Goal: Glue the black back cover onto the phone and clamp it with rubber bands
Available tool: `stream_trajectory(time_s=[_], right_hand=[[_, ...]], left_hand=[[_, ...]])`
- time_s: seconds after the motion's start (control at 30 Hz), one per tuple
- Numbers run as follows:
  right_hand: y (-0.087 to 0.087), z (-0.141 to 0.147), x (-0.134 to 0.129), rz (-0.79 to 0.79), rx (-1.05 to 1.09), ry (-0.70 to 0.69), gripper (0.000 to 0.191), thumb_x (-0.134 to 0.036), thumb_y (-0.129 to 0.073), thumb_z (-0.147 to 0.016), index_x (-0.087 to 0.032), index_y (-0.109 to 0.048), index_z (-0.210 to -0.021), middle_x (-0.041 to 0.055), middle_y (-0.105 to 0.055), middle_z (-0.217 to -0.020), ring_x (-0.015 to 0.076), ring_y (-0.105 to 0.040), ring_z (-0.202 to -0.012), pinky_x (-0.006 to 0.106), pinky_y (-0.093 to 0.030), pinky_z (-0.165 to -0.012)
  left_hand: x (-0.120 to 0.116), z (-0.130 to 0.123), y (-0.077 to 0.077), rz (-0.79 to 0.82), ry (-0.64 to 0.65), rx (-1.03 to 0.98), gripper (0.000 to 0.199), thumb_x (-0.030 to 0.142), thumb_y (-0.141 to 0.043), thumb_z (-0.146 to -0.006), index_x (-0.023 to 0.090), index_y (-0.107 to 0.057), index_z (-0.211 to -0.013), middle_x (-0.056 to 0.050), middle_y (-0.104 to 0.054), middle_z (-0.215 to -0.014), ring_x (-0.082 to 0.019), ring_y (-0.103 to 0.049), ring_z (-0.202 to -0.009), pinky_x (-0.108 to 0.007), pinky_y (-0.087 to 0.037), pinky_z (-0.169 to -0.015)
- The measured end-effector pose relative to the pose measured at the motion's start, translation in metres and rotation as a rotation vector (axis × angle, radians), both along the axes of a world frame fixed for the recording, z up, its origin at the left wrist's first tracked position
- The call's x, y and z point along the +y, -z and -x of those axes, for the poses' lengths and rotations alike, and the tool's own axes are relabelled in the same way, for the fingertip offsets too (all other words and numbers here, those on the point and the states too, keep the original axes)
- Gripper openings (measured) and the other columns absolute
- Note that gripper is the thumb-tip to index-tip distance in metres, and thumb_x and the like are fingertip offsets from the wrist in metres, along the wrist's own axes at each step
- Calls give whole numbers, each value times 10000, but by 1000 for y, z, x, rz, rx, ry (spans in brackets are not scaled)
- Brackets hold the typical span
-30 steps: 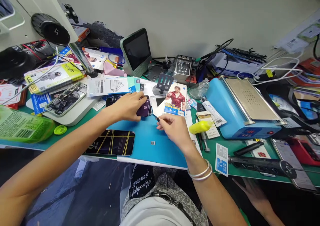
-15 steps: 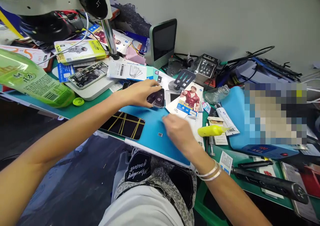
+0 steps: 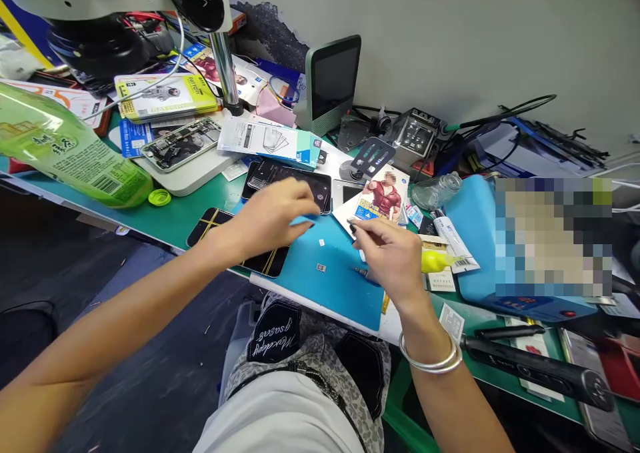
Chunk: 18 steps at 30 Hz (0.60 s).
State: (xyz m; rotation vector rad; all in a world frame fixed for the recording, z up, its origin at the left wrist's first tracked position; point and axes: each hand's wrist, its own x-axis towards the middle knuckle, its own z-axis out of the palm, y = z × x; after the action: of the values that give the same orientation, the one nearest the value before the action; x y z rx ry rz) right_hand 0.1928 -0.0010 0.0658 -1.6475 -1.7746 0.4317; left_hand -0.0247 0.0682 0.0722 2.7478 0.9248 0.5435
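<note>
My left hand (image 3: 275, 216) hovers over the blue mat (image 3: 330, 299), beside a dark phone (image 3: 315, 185); its thumb is apart from the bent fingers, with a tiny dark spot at the thumb tip. Thumb and fingertips of my right hand (image 3: 393, 256) are pinched at the mat's right side, near a small dark bit too tiny to name. Below them a thin metallic tip (image 3: 364, 273) pokes out. Between the hands lie a small metal-coloured chip (image 3: 321, 267) and a tiny white piece (image 3: 321, 243). A black phone with yellow lines (image 3: 267, 261) is partly under my left forearm.
A microscope (image 3: 195, 3) and a green bottle (image 3: 85, 153) are at the left. Behind stand a small screen (image 3: 333, 83) and an opened phone (image 3: 183, 145). A picture card (image 3: 383, 196), a yellow bottle (image 3: 437, 261) and a blue machine (image 3: 470, 239) are at the right.
My left hand has moved down and left, off the dark phone. My right hand has shifted right and turned, its fingertips now pinched. The tiny white piece now shows on the mat.
</note>
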Motion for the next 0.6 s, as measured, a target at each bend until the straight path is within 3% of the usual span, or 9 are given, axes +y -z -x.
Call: stream_trajectory(time_s=[0.1,0.2,0.37,0.6], right_hand=[[0,-1,-6,131,190,67,150,-217,-589,-802,-169,-731,-787,12,-682,-569,167,-659,-496,262,-534,-503],[6,-4,-12,215,342,134,147,-250,-608,-768,-158,-723,-770,20,-676,-544,175,-669,-499,257,-550,-494],[19,-11,-20,328,529,177,193,-311,-600,-749,-147,-696,-780,21,-672,-539,163,-662,-478,264,-573,-497],[21,-12,-22,366,511,178,161,-280,-588,-762,-147,-679,-762,21,-667,-537,159,-654,-478,246,-547,-472]], left_hand=[[-1,-20,14,65,176,193,190,167,-543,-861,180,-713,-945,-86,-672,-991,-227,-617,-913,-336,-491,-753],[6,-36,25,65,280,262,195,126,-548,-831,180,-735,-846,-71,-682,-878,-214,-627,-829,-309,-461,-679],[17,-43,26,27,380,312,232,141,-528,-853,197,-747,-799,-56,-685,-819,-201,-614,-772,-301,-408,-619],[16,-48,29,-29,454,304,264,119,-506,-878,174,-684,-690,-53,-664,-753,-185,-578,-730,-313,-403,-638]])
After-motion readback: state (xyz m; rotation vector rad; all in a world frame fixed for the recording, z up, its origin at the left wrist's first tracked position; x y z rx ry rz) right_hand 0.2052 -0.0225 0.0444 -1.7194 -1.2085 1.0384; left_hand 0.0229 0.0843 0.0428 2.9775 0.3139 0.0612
